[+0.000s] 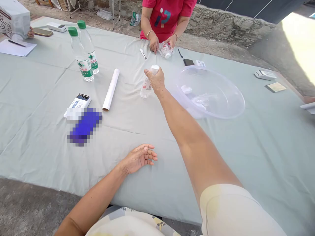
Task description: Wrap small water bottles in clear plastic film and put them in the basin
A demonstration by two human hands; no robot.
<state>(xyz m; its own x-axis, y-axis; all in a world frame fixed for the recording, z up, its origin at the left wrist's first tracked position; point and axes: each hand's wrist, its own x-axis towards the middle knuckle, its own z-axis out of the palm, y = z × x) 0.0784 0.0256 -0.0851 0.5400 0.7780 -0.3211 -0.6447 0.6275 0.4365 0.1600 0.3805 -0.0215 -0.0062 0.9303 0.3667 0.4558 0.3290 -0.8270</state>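
My right hand reaches far across the table and is closed around the upper part of a clear plastic water bottle with a white cap. The bottle stands roughly upright, and the fingers on its far side are hidden. Near the table's front edge, my left hand rests with its fingers apart and holds nothing. A white paper roll lies to the left of the bottle. Just right of my right forearm sits a wide translucent plastic basin, with some crumpled clear plastic inside.
Two green-capped bottles stand at the back left. A white power bank and a blurred blue item lie nearer. Opposite, a person in a red shirt handles another clear bottle. A pale cloth covers the table.
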